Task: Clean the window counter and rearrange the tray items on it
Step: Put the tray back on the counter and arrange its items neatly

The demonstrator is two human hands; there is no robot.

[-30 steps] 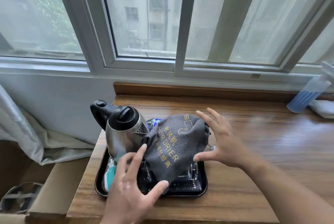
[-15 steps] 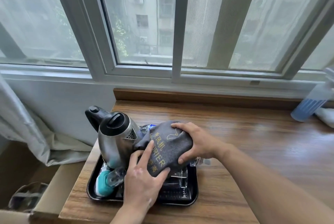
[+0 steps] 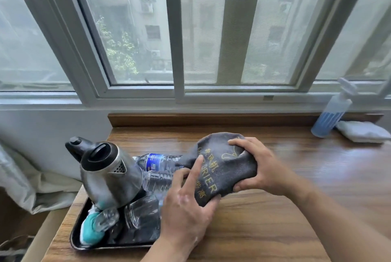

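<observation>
A grey hair-drier bag [image 3: 220, 168] with gold lettering is held by both hands, just right of the black tray [image 3: 74, 238]. My right hand [image 3: 258, 166] grips its far side from above. My left hand [image 3: 186, 200] holds its near end, forefinger stretched along the cloth. On the tray lies a tilted steel kettle [image 3: 108, 175] with a black lid and handle. Behind it lie clear water bottles [image 3: 156, 162], one with a blue label. Overturned glasses [image 3: 141, 213] and a teal and white packet [image 3: 91, 230] sit at the tray's front.
The wooden counter [image 3: 285, 209] stretches to the right below the window. A blue spray bottle [image 3: 332, 113] leans at the back right, beside a folded white cloth [image 3: 361, 131]. A curtain [image 3: 23, 177] hangs at the left, past the counter's edge.
Both hands closed on the grey bag and carried it to the right, off the tray items. The water bottles beneath it have come into view.
</observation>
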